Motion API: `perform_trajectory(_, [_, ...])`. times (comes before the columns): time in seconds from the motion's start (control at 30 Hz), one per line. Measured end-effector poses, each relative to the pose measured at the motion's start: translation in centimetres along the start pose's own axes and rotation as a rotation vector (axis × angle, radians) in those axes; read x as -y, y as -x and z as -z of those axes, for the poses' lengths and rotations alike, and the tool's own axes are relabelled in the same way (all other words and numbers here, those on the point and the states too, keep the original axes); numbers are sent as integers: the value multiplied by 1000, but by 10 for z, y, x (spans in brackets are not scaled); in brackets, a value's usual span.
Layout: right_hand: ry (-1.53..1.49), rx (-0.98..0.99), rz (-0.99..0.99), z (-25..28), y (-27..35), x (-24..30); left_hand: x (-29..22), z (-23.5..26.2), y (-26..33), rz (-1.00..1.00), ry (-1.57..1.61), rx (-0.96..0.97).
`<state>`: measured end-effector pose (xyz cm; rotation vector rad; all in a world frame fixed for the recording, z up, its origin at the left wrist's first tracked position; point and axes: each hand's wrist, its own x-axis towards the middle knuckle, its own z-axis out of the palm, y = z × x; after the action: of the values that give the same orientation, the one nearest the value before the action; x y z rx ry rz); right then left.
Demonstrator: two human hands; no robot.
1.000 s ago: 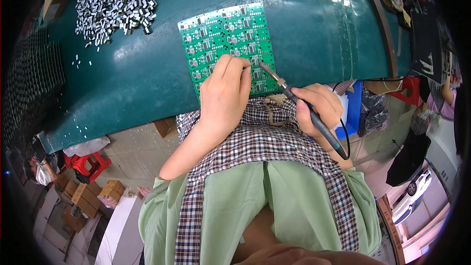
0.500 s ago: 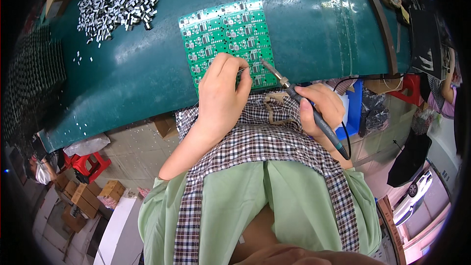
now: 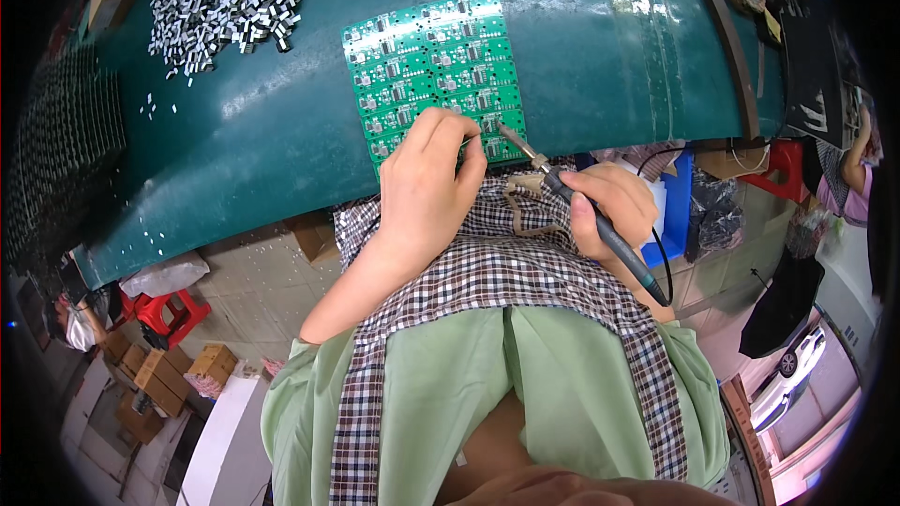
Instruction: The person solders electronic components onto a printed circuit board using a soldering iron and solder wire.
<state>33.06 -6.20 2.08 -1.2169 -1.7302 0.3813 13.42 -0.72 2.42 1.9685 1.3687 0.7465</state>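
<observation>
Left hand: this one point(image 3: 427, 169) is curled over the lower part of the board, thumb and fingertips brought together in a pinch. Looks like it's gripping a thin strand point(image 3: 465, 141), but only a tiny bit shows, so don't ask me what kind.
Right hand: the other point(image 3: 614, 206) is wrapped around the iron like a fat pen, thumb on one side and fingers curled over the other. Solid grasp, nothing loose about it.
Soldering iron: dark grey handle point(image 3: 609, 236), slanting up and left out of the grip. The metal tip ends over the right-hand column of the board, near its lower end and just beside the left fingertips. Touching or hovering, can't tell.
Cord: black point(image 3: 667, 267), looping at the back end of the handle.
Green board: a panel point(image 3: 433, 66) of repeated small circuits in two columns, flat on the surface near the person's edge, partly hidden by the left hand.
Surface: dark green and shiny point(image 3: 262, 131).
Small parts: big heap of black-and-silver bits point(image 3: 225, 9) up at the far left, well apart from both hands.
</observation>
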Motion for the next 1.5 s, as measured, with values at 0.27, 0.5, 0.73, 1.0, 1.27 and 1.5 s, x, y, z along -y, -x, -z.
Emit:
perform_trajectory(0.27, [-9, -5, -9, -1, 1, 0, -2, -2, -1, -5, 8, 5])
perform_trajectory(0.5, [-14, 4, -3, -2, 7, 3, -4, -4, 1, 1, 2, 24])
perform_trajectory(0.73, [5, -23, 10, 2, 14, 4, -6, -4, 5, -38, 11, -16])
perform_trajectory(1.0, [-3, -9, -16, 5, 12, 6, -2, -3, 10, -6, -10, -48])
perform_trajectory(1.27, [0, 24, -37, 0, 6, 7, -5, -2, 16, 40, 11, -13])
perform_trajectory(1.5, [-3, -7, -90, 10, 14, 11, -2, -6, 19, -26, 66, -19])
